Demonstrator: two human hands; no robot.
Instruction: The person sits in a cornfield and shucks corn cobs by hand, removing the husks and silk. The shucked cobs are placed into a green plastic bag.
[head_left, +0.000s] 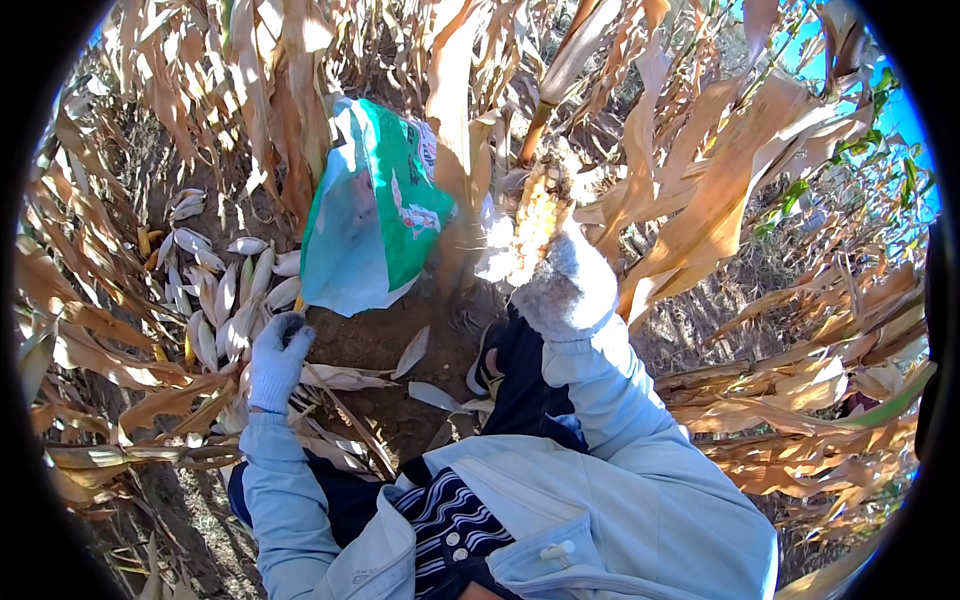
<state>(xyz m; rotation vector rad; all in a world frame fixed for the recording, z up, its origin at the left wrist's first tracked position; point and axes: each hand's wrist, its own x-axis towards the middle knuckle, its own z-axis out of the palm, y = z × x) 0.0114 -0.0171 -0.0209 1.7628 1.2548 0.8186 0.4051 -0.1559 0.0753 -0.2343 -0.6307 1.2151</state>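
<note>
My right hand (574, 289), in a pale work glove, is closed around the lower part of a corn ear (538, 206) with bare yellow kernels. Bright pale husk (495, 247) hangs on the ear's left side, and its upper end meets a brown corn stalk (536, 131); whether they are joined I cannot tell. My left hand (277, 360), also gloved, is half curled with a gap between thumb and fingers, and nothing shows in it. Just beyond it lies a pile of corn ears in pale husks (225, 300), a few showing yellow kernels.
A green and white printed plastic sack (375, 217) stands between my hands, beyond bare soil (337, 341). Dry corn stalks and leaves (697, 180) crowd around on all sides. Loose husks (435, 396) lie near my shoe (484, 367).
</note>
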